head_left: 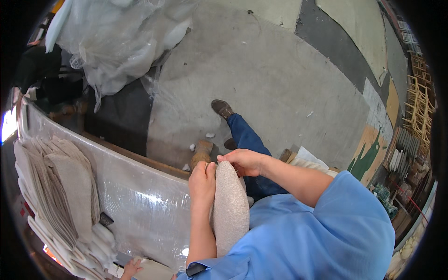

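Firmly, the far tip of a beige textured cushion (pixel 232 205) is pinched by the fingers of the left hand (pixel 203 182) and right hand (pixel 241 161). The cushion is held lengthwise beside the left forearm (pixel 203 228), before a blue shirt (pixel 322 235). To the left, grey-beige fabric pieces (pixel 70 186) are piled on a plastic-wrapped table (pixel 144 205); beyond, white stuffing is wrapped in clear plastic sheeting (pixel 121 42).

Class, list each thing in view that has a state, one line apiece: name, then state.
Left hand: fingers bent, gripping near the cushion's tip
Right hand: fingers bent, pinching at the same tip
Speckled cushion: plump, held at one end
Beige fabric pieces: stacked, overlapping
Work table: surface shiny
Clear plastic sheeting: crumpled, bunched
White scraps: loose, scattered
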`<action>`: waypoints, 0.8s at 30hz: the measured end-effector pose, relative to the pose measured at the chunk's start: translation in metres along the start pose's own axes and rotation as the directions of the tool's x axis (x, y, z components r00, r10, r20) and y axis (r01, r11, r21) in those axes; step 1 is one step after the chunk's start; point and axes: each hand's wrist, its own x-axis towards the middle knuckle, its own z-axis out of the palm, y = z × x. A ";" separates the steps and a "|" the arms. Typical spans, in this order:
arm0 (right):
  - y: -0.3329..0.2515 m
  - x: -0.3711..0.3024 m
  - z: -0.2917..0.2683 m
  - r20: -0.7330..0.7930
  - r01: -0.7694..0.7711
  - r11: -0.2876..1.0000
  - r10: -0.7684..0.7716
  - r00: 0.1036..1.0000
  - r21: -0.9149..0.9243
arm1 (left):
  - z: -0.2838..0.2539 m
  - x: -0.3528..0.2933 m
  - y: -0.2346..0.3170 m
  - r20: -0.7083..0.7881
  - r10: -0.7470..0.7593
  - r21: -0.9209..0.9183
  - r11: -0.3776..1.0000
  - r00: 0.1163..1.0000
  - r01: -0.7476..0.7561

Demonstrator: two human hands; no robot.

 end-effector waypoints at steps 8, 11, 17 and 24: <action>-0.017 0.012 0.003 -0.004 -0.084 0.993 0.084 0.996 -0.081 | -0.011 -0.013 0.016 0.052 -0.099 -0.045 0.994 0.994 0.102; -0.015 0.019 0.001 -0.020 -0.086 0.979 0.084 0.996 -0.184 | 0.001 -0.015 0.017 -0.103 -0.097 -0.054 0.994 0.990 0.091; -0.022 0.017 0.022 -0.219 -0.250 0.940 0.200 0.955 -0.233 | 0.015 -0.014 0.016 -0.278 -0.120 -0.088 0.991 0.953 0.099; -0.029 0.005 0.027 -0.144 -0.296 0.948 0.278 0.950 -0.120 | 0.002 -0.010 0.027 -0.375 0.140 -0.528 0.781 0.916 -0.335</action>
